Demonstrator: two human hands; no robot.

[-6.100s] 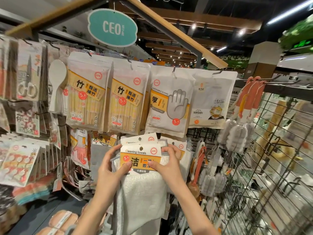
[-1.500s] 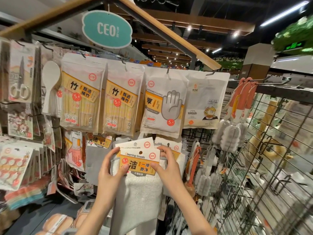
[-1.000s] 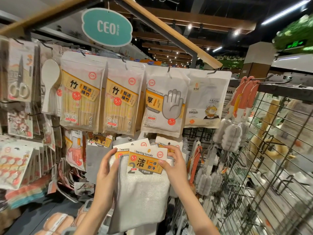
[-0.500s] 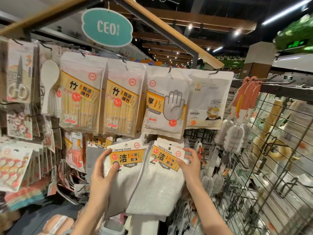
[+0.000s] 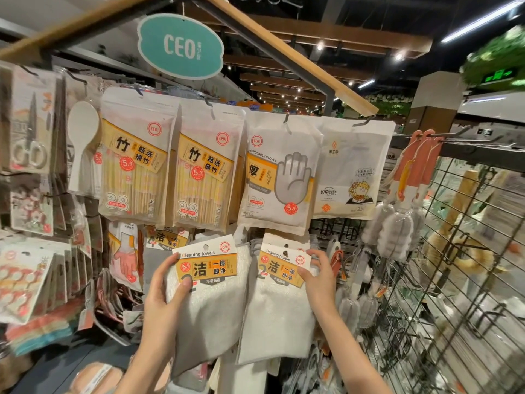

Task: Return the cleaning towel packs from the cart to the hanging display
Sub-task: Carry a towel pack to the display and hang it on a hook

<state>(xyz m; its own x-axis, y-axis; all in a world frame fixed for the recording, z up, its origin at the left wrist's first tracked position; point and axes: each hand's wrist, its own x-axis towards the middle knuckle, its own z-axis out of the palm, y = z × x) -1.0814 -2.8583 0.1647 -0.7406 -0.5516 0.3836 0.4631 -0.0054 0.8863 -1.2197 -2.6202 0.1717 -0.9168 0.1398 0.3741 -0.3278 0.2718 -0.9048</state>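
1. Head view: two cleaning towel packs are held up at the hanging display. The left pack [image 5: 208, 282] is pinched at its header card by the left hand [image 5: 167, 294]; the right pack [image 5: 279, 291] is pinched by the right hand [image 5: 319, 277].
2. Whether either pack is hooked cannot be told, so hanging is judged unfinished. The cart is not seen.
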